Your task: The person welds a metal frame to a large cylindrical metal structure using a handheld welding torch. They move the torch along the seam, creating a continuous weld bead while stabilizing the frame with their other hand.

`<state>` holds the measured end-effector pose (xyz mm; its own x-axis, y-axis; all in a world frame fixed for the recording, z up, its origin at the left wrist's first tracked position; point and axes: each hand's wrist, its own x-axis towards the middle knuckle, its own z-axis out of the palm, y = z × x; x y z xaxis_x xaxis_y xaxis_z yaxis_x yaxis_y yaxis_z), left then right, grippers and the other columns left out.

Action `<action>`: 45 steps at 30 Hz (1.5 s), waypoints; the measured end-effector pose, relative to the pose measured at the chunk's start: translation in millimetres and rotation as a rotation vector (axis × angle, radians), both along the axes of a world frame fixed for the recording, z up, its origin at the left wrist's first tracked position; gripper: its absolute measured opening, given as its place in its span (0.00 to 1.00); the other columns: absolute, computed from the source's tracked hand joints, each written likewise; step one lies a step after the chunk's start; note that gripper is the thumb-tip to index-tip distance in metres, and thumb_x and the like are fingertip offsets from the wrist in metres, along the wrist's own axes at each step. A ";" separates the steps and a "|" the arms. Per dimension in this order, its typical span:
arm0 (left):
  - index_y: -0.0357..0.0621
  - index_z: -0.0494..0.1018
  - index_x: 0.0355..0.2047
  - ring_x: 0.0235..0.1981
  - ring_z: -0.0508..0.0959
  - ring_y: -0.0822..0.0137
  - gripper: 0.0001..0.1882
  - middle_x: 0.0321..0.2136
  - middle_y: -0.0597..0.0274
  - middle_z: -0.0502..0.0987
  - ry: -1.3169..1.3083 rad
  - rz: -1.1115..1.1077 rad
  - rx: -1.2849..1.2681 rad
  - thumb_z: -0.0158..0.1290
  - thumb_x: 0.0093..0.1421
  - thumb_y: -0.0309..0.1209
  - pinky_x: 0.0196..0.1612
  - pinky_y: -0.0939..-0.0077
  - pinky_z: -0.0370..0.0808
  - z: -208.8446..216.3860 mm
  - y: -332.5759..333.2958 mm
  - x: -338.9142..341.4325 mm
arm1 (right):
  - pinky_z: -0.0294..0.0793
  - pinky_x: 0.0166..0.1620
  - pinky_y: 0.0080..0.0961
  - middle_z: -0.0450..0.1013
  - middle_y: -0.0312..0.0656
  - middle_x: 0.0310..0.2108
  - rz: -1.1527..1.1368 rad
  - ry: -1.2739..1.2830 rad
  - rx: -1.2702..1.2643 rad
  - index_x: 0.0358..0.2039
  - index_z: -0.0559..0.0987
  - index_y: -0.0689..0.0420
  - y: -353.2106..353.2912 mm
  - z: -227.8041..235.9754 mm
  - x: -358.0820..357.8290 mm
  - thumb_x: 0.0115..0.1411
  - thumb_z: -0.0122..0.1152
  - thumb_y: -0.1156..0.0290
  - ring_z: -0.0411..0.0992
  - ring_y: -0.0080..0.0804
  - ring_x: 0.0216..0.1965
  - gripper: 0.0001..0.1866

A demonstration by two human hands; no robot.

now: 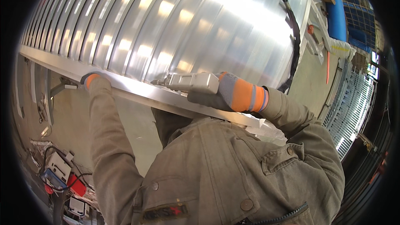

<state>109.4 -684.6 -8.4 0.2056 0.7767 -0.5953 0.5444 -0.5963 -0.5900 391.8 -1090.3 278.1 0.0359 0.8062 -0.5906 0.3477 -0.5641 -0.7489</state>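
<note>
A large panel of ribbed, shiny metal slats [166,29] lies in front of me, edged on the near side by a pale metal rail [137,90]. My right hand [237,93], in a grey and orange glove, is closed round a silver drill-like power tool [193,82]. The tool lies low over the slats beside the rail, its narrow nose pointing left. Whether the nose touches the metal I cannot tell. My left hand [91,79], gloved alike, is at the rail further left; its fingers are mostly hidden.
A black cable [295,33] runs along the panel's right end. Beyond it stand a blue cylinder [336,16] and a slatted metal grating [354,104]. At lower left are a white and blue box [58,168], a red object [76,184] and loose cables. Metal legs [47,96] stand below the rail.
</note>
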 end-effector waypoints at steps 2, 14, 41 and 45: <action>0.58 0.88 0.55 0.56 0.87 0.66 0.16 0.54 0.69 0.89 0.025 -0.026 0.022 0.61 0.71 0.44 0.59 0.55 0.80 -6.1 1.6 -3.8 | 0.83 0.49 0.39 0.87 0.49 0.43 -0.084 0.089 -0.034 0.63 0.84 0.48 7.6 -11.4 1.4 0.76 0.61 0.42 0.85 0.49 0.42 0.28; 0.61 0.87 0.53 0.53 0.87 0.70 0.15 0.52 0.71 0.89 0.089 0.042 -0.018 0.63 0.70 0.46 0.55 0.68 0.81 1.3 2.9 -1.6 | 0.81 0.48 0.39 0.85 0.47 0.40 -0.087 0.197 -0.191 0.64 0.82 0.51 43.4 -31.9 11.4 0.76 0.63 0.46 0.81 0.44 0.40 0.27; 0.61 0.85 0.60 0.59 0.85 0.70 0.21 0.57 0.74 0.87 0.160 0.046 -0.092 0.63 0.70 0.50 0.61 0.57 0.79 12.3 6.4 10.6 | 0.73 0.30 0.30 0.77 0.34 0.28 -0.143 0.258 -0.152 0.56 0.86 0.50 53.2 -39.7 6.4 0.75 0.65 0.46 0.70 0.24 0.25 0.23; 0.62 0.86 0.58 0.56 0.86 0.71 0.20 0.55 0.74 0.88 0.172 0.009 -0.103 0.64 0.70 0.50 0.58 0.60 0.81 7.9 7.2 6.4 | 0.75 0.32 0.29 0.78 0.33 0.30 -0.149 0.264 -0.211 0.58 0.85 0.50 55.2 -29.4 7.8 0.76 0.65 0.45 0.72 0.23 0.28 0.24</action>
<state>115.8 -677.5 -0.5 0.0875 0.7113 -0.6974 0.4460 -0.6540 -0.6110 399.6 -1035.1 248.7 -0.0321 0.6632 -0.7478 0.0602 -0.7455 -0.6638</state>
